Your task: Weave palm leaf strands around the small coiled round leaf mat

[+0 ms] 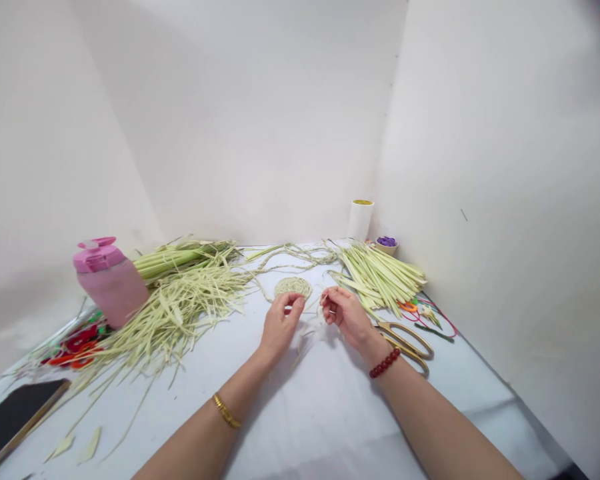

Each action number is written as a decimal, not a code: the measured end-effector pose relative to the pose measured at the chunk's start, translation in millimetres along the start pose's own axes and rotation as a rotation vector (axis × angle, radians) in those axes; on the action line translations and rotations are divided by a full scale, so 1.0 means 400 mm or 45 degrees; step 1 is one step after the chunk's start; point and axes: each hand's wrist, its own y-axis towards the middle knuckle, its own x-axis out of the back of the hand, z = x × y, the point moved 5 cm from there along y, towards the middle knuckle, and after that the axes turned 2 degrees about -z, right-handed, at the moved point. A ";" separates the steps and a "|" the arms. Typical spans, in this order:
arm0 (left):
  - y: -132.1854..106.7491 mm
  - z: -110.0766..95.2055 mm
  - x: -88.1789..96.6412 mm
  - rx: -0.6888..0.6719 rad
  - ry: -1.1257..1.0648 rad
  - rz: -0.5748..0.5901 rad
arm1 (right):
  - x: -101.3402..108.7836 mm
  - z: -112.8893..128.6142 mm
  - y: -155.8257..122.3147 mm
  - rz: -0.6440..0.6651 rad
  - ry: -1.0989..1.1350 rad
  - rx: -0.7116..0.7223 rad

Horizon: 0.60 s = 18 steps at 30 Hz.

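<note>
A flat round coil of woven pale palm strips [293,288] lies at the middle of the white table, and a long braided strand [293,256] trails from it toward the back. My left hand [280,325] has its fingertips on the coil's near edge and seems to grip it. My right hand [347,317] is a little to the right, its fingers pinched on a thin pale strip [321,313]. A bundle of long green-yellow strips [380,279] lies just beyond that hand. Gold-handled scissors [405,343] rest beside my right wrist, untouched.
A pink bottle [111,283] stands at left before a heap of shredded palm strips [170,320]. Red artificial flowers [75,347] and a dark tablet [15,420] lie at front left. A white roll [361,220] and a small bowl of purple items [387,247] stand at the back.
</note>
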 end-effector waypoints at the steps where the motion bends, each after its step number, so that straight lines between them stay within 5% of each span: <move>1: -0.001 -0.009 0.007 -0.099 0.068 -0.060 | -0.006 -0.003 -0.002 0.042 -0.027 -0.016; 6: -0.021 -0.048 -0.006 -0.482 0.247 0.051 | -0.029 -0.026 -0.012 0.208 -0.074 -0.122; 14: -0.023 -0.047 0.008 -0.433 0.350 -0.091 | -0.056 -0.038 -0.029 0.348 -0.112 -0.216; 18: -0.008 -0.038 0.031 -0.361 0.329 -0.172 | -0.050 -0.031 -0.026 0.263 -0.180 -0.160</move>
